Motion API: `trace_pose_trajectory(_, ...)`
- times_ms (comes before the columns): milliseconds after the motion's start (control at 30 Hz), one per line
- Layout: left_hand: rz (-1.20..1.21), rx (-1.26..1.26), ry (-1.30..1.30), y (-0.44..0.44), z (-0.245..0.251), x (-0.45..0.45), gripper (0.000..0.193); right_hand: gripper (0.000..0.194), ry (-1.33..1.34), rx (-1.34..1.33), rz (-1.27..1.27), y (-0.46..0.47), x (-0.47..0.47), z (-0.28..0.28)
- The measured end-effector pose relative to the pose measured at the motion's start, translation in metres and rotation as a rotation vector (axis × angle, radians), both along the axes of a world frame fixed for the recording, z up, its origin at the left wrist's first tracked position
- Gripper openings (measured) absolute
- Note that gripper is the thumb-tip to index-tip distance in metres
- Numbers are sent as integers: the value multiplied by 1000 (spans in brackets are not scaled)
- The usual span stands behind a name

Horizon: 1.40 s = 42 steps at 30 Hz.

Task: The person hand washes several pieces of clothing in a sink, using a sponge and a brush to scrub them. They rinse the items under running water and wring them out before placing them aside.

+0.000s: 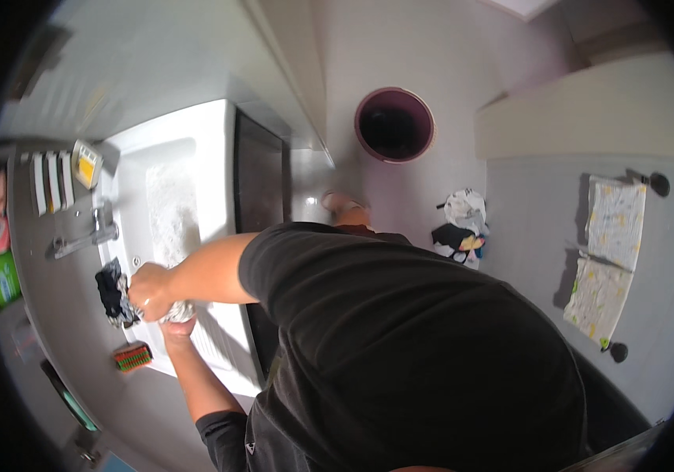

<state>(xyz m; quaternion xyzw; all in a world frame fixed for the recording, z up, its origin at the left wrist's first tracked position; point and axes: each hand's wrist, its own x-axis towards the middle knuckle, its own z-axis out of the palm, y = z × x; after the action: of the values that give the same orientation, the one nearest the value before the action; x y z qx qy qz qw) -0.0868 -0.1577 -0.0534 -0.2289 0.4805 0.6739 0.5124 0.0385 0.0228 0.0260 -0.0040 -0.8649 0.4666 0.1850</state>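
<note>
Over the near side of the white laundry sink point(228, 153), my right hand point(151, 292) is closed around a wet striped cloth point(180, 312). Just beneath and beside it, my left hand point(180, 328) grips the same cloth, so it is bunched between the two fists. My right hand partly covers the cloth. A dark and patterned bundle of clothing point(111, 295) lies on the back edge of the sink, right by my right hand. White suds point(163, 194) float on water in the basin. The sink's ribbed washboard part point(210, 339) lies beside my left hand.
A faucet point(98, 231) rises behind the basin. An orange-and-green scrub brush point(133, 357) and a yellow soap box point(86, 165) sit along the back ledge. Bottles point(4, 280) line the shelf. On the floor stand a purple bucket point(395, 94) and a clothes pile point(464, 212).
</note>
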Motion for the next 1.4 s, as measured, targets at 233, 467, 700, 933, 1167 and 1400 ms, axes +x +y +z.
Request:
trace_pose_trajectory(233, 175, -297, 443, 80, 102, 5, 40, 77, -295, -501, -198, 64, -7, -7)
trace_pose_trajectory(467, -678, -215, 315, 182, 96, 146, 40, 83, -180, -1179, -267, 134, 192, -98)
trace_pose_trajectory(700, -1101, -232, 238, 333, -26, 289, 28, 82, -137, -1170, -1301, 156, 348, -221)
trace_pose_trajectory(933, -1302, -188, 473, 442, -131, 420, 46, 69, -223, -1104, -1595, 169, 487, -274)
trace_pose_trajectory(1167, -1728, -359, 632, 431, -222, 463, 69, 37, -948, -1236, -1495, 6, 599, -418)
trace_pose_trajectory(1400, -1936, -675, 482, 351, -315, 403, 43, 37, -1488, -1315, -1443, -90, 659, -493)
